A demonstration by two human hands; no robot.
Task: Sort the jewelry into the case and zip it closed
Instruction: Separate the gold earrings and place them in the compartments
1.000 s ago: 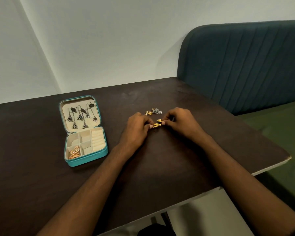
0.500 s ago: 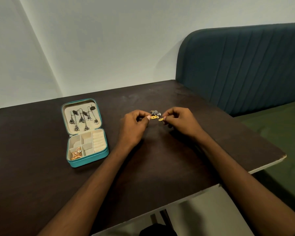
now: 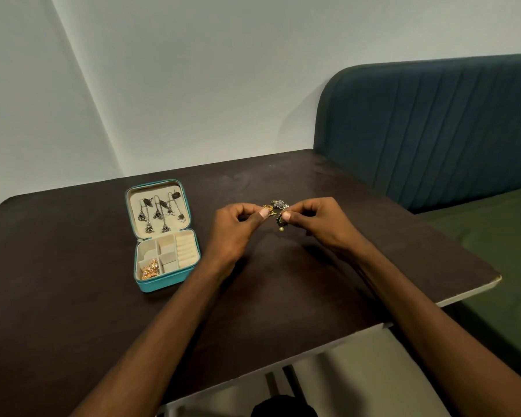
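On counter (image 3: 73, 296): case (image 3: 163, 236) open, lid flat | lid: dark drop earrings (image 3: 160, 213) | tray: gold piece (image 3: 150, 269), front-left slot | left hand (image 3: 235, 233), right hand (image 3: 319, 224): fingers pinch small earring (image 3: 280, 219), right of case

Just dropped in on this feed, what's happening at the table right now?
A person is sorting jewelry. The left hand and right hand each pinch a small gold earring piece above the dark table. A few loose pieces lie just behind the hands. The teal case sits open to the left, dangly earrings hung in its lid, a gold item in one compartment. Not zipped yet.
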